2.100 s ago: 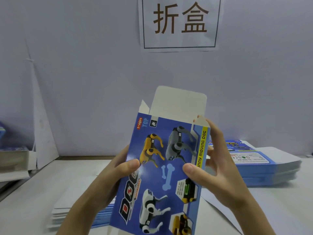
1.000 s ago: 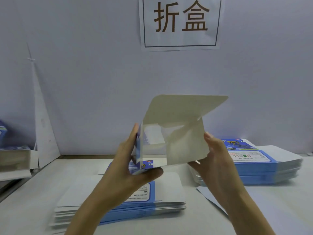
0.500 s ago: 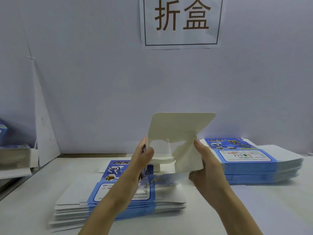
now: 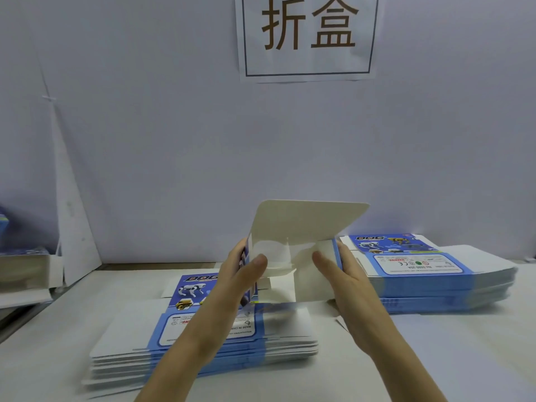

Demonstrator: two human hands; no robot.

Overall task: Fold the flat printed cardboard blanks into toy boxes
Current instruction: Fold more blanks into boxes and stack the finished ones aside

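Note:
I hold a half-formed blue printed toy box [image 4: 293,256] above the table, its open end facing me so the pale grey inside shows. Its large lid flap [image 4: 307,221] sticks up and tilts back. My left hand [image 4: 240,274] grips the left wall, thumb pressed on a small inner flap. My right hand [image 4: 342,274] holds the right wall, thumb inside and fingers behind. Under my left forearm lies a stack of flat blanks [image 4: 203,338], printed with toy dogs.
A second stack of flat blanks [image 4: 429,274] lies at the right against the wall. A white cardboard sheet [image 4: 72,221] leans in the left corner beside a pile of grey board [image 4: 23,265]. A paper sign [image 4: 307,36] hangs on the wall.
I turned the box from its printed front facing me to its open end facing me and lowered it. My left thumb now presses a small side flap inward.

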